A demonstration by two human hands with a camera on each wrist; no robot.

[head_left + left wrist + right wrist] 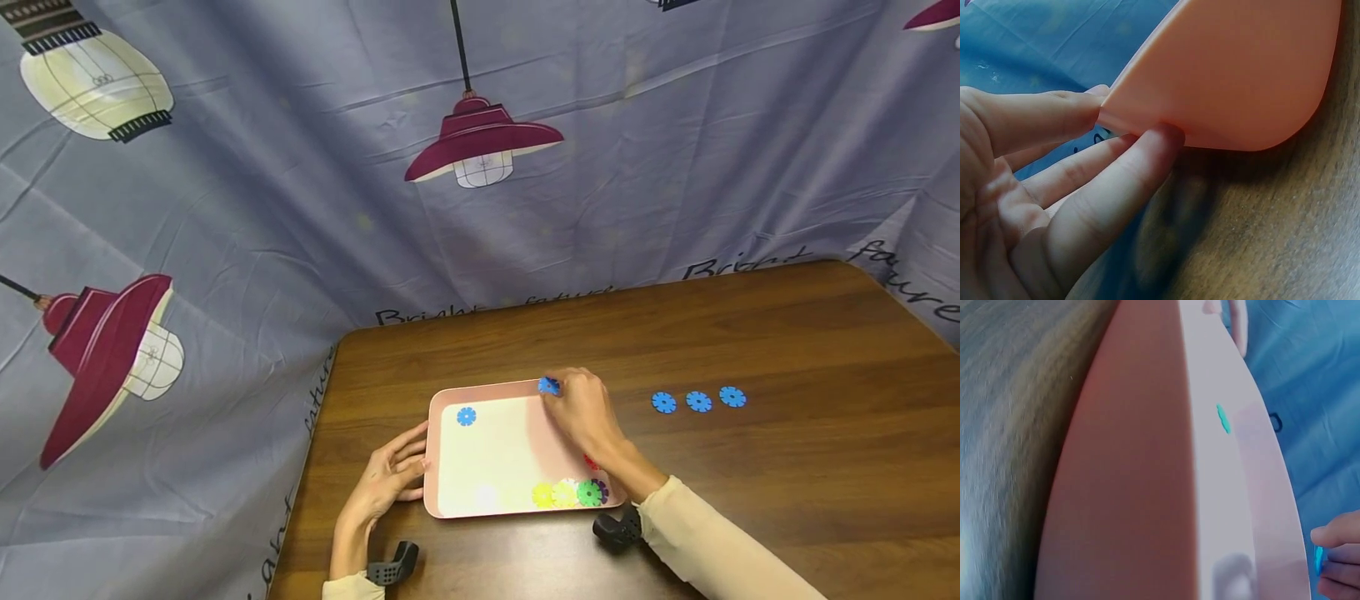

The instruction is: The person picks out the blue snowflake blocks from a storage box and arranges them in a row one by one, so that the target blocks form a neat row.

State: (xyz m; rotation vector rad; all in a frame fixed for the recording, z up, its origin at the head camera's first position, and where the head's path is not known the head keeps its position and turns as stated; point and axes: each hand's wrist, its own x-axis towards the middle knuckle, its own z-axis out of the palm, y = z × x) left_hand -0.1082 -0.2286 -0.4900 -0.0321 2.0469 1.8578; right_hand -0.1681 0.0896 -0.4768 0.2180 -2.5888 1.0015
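A shallow pink tray [487,510] with a pale inside rests on the wooden table. My right hand [581,408] pinches a blue notched disc [549,386] between thumb and fingers over the tray's far rim; in the right wrist view the same disc [1319,559] shows edge-on at the fingertips. Another blue notched disc [467,416] lies at the far left inside the tray. My left hand [386,477] touches the tray's left side with extended fingers. The left wrist view has the thumb [1110,194] against the tray's outer wall [1241,81].
Three blue notched discs [699,402] lie in a row on the table [810,467] to the right. Yellow discs [543,496], a green disc [590,493] and others gather in the tray's near right corner, with a red disc [592,461] partly under my right wrist. A patterned curtain [637,192] hangs behind.
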